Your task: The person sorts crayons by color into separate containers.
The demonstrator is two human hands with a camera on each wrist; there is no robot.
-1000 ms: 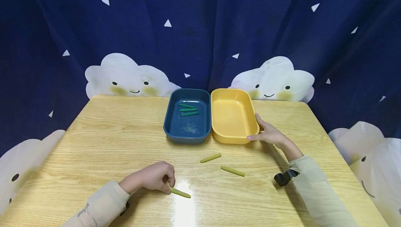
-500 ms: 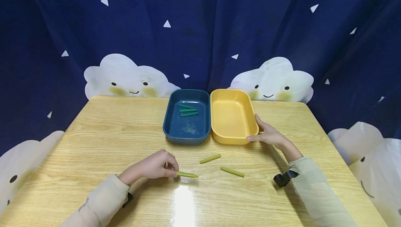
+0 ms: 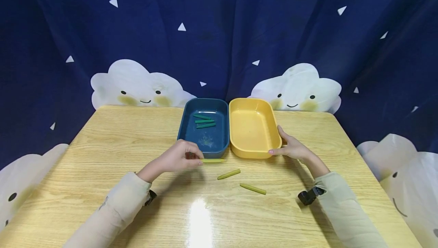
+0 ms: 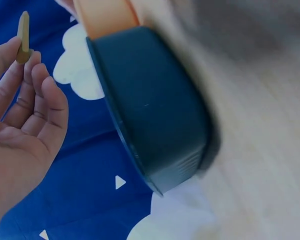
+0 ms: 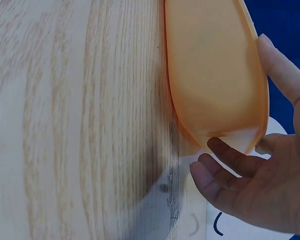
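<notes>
My left hand (image 3: 195, 159) pinches one end of a yellow-green stick (image 3: 213, 160) and holds it level just in front of the dark blue tray (image 3: 186, 126). In the left wrist view the stick (image 4: 23, 36) pokes up from the fingertips of my left hand (image 4: 21, 70), close to the blue tray's wall (image 4: 155, 115). Three green sticks (image 3: 204, 121) lie in that tray. My right hand (image 3: 285, 144) rests against the near right corner of the yellow tray (image 3: 275, 135), thumb along its side. In the right wrist view my right hand (image 5: 250, 175) touches the yellow tray (image 5: 215, 75), which holds nothing.
Two more yellow-green sticks (image 3: 229, 174) (image 3: 253, 189) lie on the wooden table (image 3: 102, 145) in front of the trays. The two trays stand side by side at the table's far middle. A dark blue curtain with white clouds (image 3: 133, 84) hangs behind.
My left hand lifted the stick from the near table and carried it forward and right to the blue tray's front edge. The right hand stayed on the yellow tray.
</notes>
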